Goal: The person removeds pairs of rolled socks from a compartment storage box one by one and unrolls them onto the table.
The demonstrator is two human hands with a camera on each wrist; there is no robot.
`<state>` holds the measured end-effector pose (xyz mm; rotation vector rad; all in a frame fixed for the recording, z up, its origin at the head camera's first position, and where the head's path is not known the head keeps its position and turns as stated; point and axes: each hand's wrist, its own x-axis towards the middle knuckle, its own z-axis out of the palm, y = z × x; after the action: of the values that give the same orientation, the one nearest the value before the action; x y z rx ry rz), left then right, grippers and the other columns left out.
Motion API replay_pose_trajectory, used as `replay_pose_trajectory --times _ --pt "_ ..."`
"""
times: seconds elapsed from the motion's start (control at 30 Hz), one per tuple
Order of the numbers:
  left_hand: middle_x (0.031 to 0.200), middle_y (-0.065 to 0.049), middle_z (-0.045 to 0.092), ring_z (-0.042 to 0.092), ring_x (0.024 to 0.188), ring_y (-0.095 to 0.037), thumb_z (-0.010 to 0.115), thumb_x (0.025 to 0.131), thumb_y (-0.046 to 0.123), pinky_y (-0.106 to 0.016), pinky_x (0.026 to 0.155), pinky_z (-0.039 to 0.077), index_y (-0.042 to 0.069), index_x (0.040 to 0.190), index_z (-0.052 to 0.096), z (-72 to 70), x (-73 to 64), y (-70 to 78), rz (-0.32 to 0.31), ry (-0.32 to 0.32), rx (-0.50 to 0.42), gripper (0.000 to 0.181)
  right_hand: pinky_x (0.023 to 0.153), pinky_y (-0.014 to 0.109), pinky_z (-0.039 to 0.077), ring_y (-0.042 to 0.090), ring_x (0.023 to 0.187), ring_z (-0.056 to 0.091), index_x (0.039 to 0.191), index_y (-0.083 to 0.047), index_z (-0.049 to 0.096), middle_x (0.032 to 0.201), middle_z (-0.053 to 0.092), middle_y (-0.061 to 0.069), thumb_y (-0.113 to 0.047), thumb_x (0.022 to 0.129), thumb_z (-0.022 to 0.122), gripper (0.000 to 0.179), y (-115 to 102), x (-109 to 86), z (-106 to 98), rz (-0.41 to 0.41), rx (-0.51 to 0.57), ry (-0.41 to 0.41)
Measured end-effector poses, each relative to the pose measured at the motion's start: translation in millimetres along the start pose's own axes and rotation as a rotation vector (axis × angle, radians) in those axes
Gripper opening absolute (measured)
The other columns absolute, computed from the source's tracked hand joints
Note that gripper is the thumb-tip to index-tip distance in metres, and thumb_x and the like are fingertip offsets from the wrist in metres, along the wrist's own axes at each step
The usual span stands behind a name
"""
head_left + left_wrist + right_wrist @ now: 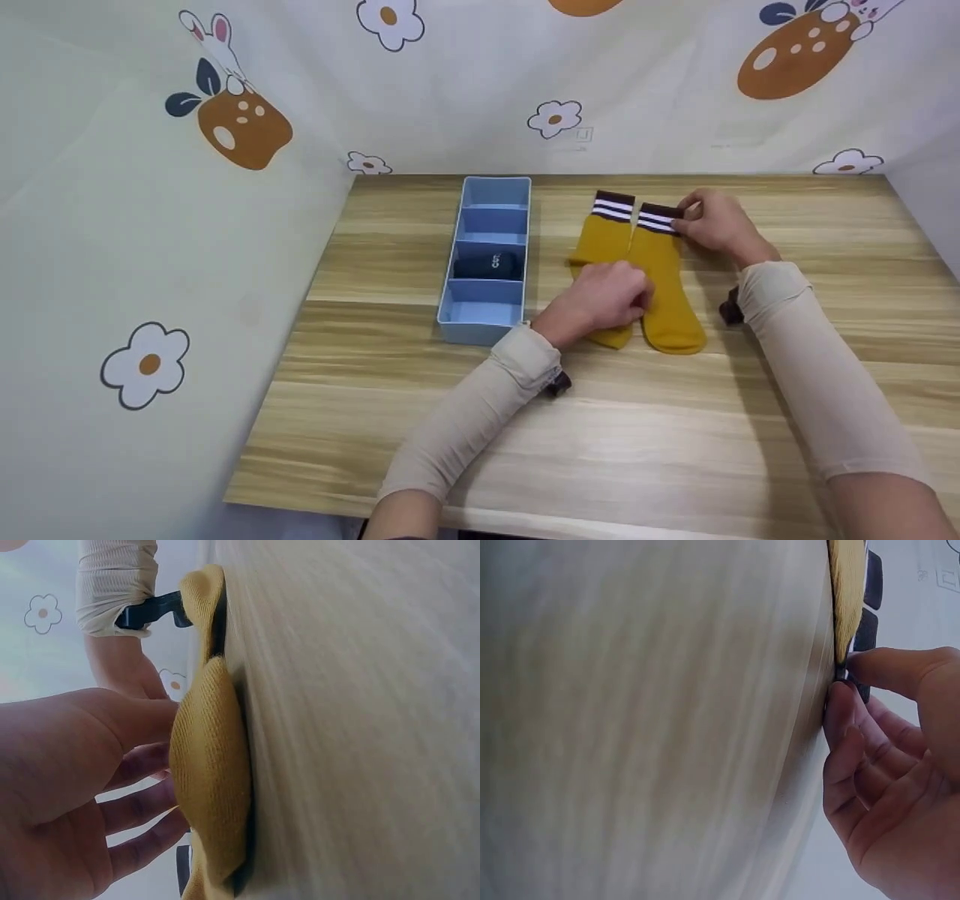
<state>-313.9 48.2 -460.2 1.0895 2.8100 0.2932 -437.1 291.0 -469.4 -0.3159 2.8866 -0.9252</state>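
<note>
The person's right hand (718, 223) pinches the outer edge of a sock's striped cuff (658, 219) between thumb and bent forefinger; the other fingers curl loosely beneath, close to the table. This step, which looks like handling the sock by its cuff, is probably best done with a light pinch that catches both layers of cloth, near the corner, so the knit neither slips nor stretches. The other hand should steady the foot part, pressing the fabric flat so it does not bunch or drag its neighbour.

The left hand (604, 296) rests over the socks' middle, palm down, fingers bent and spread a little. The left wrist view shows thumb and fingers reaching behind a bulge of yellow cloth; the tips are hidden, so I cannot tell whether they pinch it or only touch it.

Two mustard-yellow socks lie side by side, dark cuffs with white stripes pointing away from the person. The right sock (661, 281) lies fairly straight, toe toward the person; the left sock (606, 236) is partly covered by the left hand.

Left of the socks, just beside them, stands a blue box (480, 334) with four compartments in a row. A dark bundle (480, 265) with pale lettering sits in the second compartment from the near end. All rest on a wood-grain table (637, 450), with a flower-patterned cloth (465, 97) behind.
</note>
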Motion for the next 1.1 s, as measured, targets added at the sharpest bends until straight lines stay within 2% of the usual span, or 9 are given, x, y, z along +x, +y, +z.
replay_pose_trajectory --times 0.17,0.37,0.5,0.6,0.67,0.8,0.9,0.97,1.1 --pt "0.107 0.01 0.079 0.069 0.1 -0.01 0.079 0.1 0.035 -0.032 0.084 0.06 0.028 0.113 0.083 -2.7 -2.5 0.5 0.014 -0.023 -0.007 0.016 0.074 0.026 0.047 0.018 0.081 0.063 0.129 0.007 0.067 0.104 0.076 0.026 -0.019 0.099 0.075 0.04 -3 -2.0 -1 -0.013 -0.02 -0.014" --pt "0.12 0.01 0.08 0.069 0.105 -0.009 0.086 0.093 0.043 -0.032 0.087 0.059 0.028 0.123 0.082 -17.4 -10.4 0.0 0.023 -0.038 -0.02 0.034 0.084 0.04 0.048 0.03 0.088 0.063 0.143 0.01 0.056 0.1 0.073 0.024 -0.021 0.099 0.076 0.058 -5 -4.6 -1 -0.017 -0.02 -0.023" --pt "0.123 0.008 0.079 0.069 0.108 -0.009 0.08 0.099 0.038 -0.028 0.087 0.058 0.024 0.126 0.081 -33.6 -18.7 -0.5 0.02 -0.01 -0.042 0.03 0.075 0.035 0.048 0.023 0.075 0.06 0.151 0.011 0.046 0.084 0.068 0.013 -0.021 0.1 0.075 0.067 -10 -5.2 3 -0.022 -0.009 -0.011" --pt "0.12 0.006 0.08 0.07 0.104 -0.01 0.075 0.104 0.033 -0.024 0.085 0.058 0.021 0.124 0.081 -47.1 -26.0 -1.5 0.031 0.039 -0.054 0.024 0.064 0.029 0.045 0.017 0.065 0.053 0.154 0.008 0.046 0.074 0.059 0.004 -0.021 0.102 0.073 0.065 -21 -6.3 7 -0.045 0.017 0.016" --pt "0.118 0.005 0.08 0.07 0.101 -0.01 0.072 0.106 0.031 -0.022 0.085 0.057 0.02 0.123 0.081 -56.2 -31.6 -3.0 0.033 0.075 -0.071 0.022 0.06 0.028 0.043 0.016 0.063 0.051 0.153 0.005 0.048 0.074 0.056 0.002 -0.02 0.103 0.071 0.061 -33 -7.6 11 -0.076 0.03 0.035" --pt "0.118 0.005 0.08 0.071 0.101 -0.011 0.07 0.107 0.032 -0.022 0.087 0.057 0.018 0.125 0.079 -73.2 -45.6 -9.0 0.012 0.139 -0.096 0.024 0.061 0.025 0.045 0.02 0.071 0.055 0.149 -0.001 0.057 0.085 0.062 0.008 -0.017 0.104 0.07 0.05 -60 -9.4 22 -0.164 0.065 0.039" --pt "0.118 0.004 0.079 0.071 0.101 -0.012 0.068 0.108 0.036 -0.023 0.085 0.058 0.018 0.134 0.072 -83.8 -58.1 -17.6 -0.04 0.175 -0.082 0.032 0.067 0.026 0.049 0.025 0.083 0.061 0.144 -0.002 0.061 0.098 0.068 0.014 -0.017 0.105 0.07 0.043 -81 -11.9 31 -0.221 0.1 0.014" --pt "0.117 0.004 0.077 0.07 0.099 -0.013 0.067 0.108 0.038 -0.024 0.082 0.058 0.018 0.139 0.068 -89.3 -66.0 -25.4 -0.079 0.196 -0.062 0.037 0.076 0.031 0.054 0.027 0.092 0.066 0.142 -0.002 0.063 0.106 0.072 0.015 -0.018 0.105 0.071 0.041 -94 -13.8 38 -0.255 0.117 -0.008" --pt "0.116 0.002 0.077 0.069 0.095 -0.016 0.068 0.108 0.037 -0.028 0.078 0.059 0.016 0.144 0.063 -96.8 -80.0 -44.5 -0.131 0.242 -0.042 0.042 0.098 0.049 0.06 0.03 0.113 0.07 0.138 -0.003 0.065 0.122 0.074 0.015 -0.019 0.105 0.071 0.037 -118 -19.8 51 -0.325 0.143 -0.053"
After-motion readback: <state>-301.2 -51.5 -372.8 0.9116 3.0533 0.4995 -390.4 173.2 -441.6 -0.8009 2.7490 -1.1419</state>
